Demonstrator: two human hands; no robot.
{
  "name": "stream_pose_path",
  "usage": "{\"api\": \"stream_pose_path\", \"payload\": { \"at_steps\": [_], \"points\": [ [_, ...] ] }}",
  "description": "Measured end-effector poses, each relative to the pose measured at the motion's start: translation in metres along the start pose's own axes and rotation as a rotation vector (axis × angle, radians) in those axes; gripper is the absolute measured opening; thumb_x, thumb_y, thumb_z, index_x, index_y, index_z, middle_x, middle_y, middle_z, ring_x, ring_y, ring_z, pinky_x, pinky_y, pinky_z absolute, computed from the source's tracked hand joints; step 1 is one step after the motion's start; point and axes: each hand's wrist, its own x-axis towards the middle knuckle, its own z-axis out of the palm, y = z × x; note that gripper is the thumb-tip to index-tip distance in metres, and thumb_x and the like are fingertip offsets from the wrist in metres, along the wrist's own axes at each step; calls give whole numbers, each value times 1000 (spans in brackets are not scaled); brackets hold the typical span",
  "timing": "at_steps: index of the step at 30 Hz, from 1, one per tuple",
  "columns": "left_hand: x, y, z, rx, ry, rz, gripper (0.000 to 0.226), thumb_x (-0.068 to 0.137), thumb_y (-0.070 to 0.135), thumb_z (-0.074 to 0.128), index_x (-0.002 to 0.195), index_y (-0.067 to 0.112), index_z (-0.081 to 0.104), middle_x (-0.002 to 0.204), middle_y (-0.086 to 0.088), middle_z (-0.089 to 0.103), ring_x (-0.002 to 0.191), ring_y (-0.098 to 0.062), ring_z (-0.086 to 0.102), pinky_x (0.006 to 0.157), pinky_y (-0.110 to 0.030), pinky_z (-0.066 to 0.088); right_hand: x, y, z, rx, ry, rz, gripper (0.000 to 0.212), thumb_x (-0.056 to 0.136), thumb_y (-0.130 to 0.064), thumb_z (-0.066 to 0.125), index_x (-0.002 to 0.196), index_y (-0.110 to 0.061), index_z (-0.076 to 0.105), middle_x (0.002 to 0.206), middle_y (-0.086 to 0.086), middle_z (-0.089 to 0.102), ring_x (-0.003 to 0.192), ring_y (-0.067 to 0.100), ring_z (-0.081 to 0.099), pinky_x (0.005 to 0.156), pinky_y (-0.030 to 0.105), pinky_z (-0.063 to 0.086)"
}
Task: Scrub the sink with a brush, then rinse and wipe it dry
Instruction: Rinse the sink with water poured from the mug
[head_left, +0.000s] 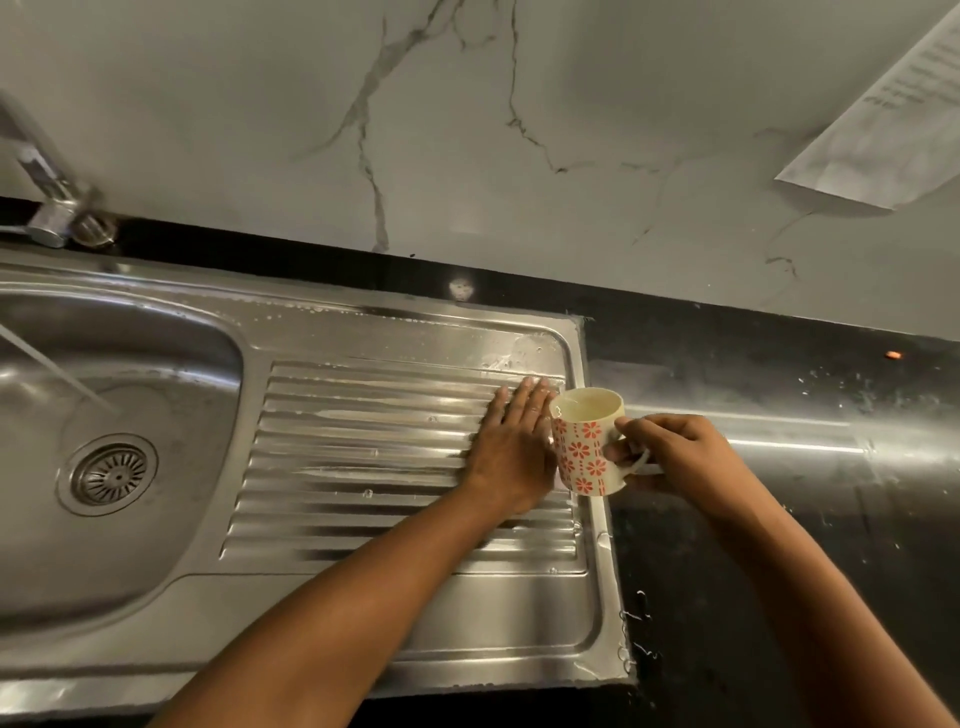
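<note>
A stainless steel sink (171, 587) fills the left of the view, its basin and round drain (109, 474) at far left and a ribbed drainboard (363, 457) to the right. My left hand (511, 449) lies flat with straight fingers on the wet drainboard near its right end. Right beside it my right hand (675, 460) grips the handle of a cream mug (584, 441) with red flowers, held just above the sink's right edge. A thin stream of water runs from the tap (49, 202) into the basin. No brush is in view.
A black countertop (779, 519) with water spots stretches right of the sink. A marble-patterned wall (467, 130) rises behind, with a sheet of paper (883, 130) stuck at upper right.
</note>
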Motion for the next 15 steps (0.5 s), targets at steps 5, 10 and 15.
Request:
{"api": "stream_pose_path", "payload": {
  "at_steps": [5,10,15],
  "points": [
    [38,1,0,73,-19,27,79,103,53,40,166,18,8,174,-12,8,161,-35,2,129,-57,3,27,-15,-7,-91,15,-30,27,103,-31,60,95,-11,77,88,2,80,85,17,77,78,35,62],
    [59,-9,3,101,-2,-11,78,104,57,31,166,18,2,174,-12,8,161,-35,2,128,-57,6,57,-31,-2,-182,20,-80,24,104,-32,59,91,-19,73,90,1,78,84,16,76,75,32,60],
    [56,-31,-5,73,61,-79,77,105,56,24,165,17,-5,174,-12,3,161,-35,-1,128,-55,7,85,-46,13,-333,14,-138,24,103,-35,61,94,-17,74,91,-1,77,82,15,75,77,32,62]
  ]
}}
